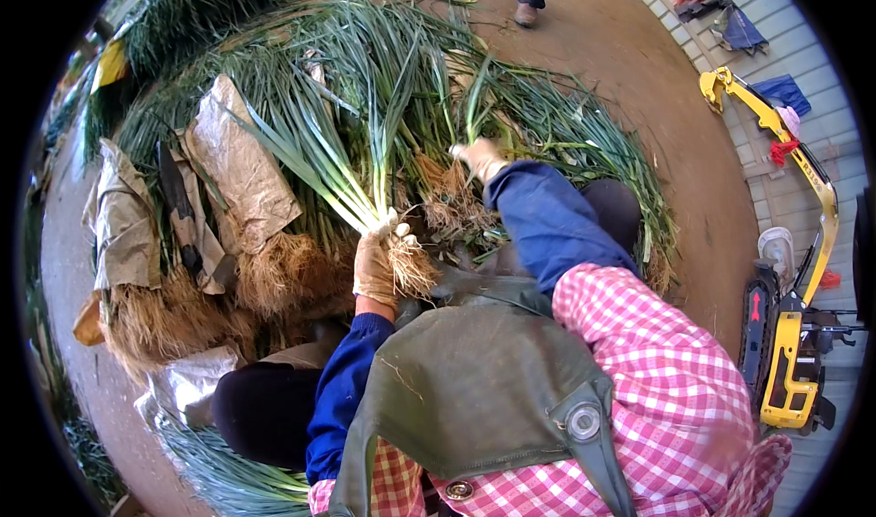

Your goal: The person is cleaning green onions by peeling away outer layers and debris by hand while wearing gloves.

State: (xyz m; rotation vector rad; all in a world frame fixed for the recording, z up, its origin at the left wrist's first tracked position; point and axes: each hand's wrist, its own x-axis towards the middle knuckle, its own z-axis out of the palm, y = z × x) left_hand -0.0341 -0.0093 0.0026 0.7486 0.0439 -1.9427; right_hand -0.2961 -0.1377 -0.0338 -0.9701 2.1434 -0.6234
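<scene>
My left hand (372, 271), in a tan glove, is closed round the white base of a bunch of green onions (345, 181). Brown roots (412, 269) hang out beside its thumb, and the green leaves fan up and left. To the right, my gloved right hand (481, 159) is closed on another green onion (473, 115), whose leaves stick up past the fingers; its lower part is hard to make out. Behind both hands spreads a big heap of green onions (401, 52). More stalks with brown roots (447, 198) lie between the two hands.
Brown paper sheets (242, 166) cover rooted bundles on the left, with a dark blade-like tool (173, 188) among them. Further onions (237, 467) lie at lower left. Another person's shoe (526, 15) stands beyond the heap. A small yellow excavator (789, 371) is at right.
</scene>
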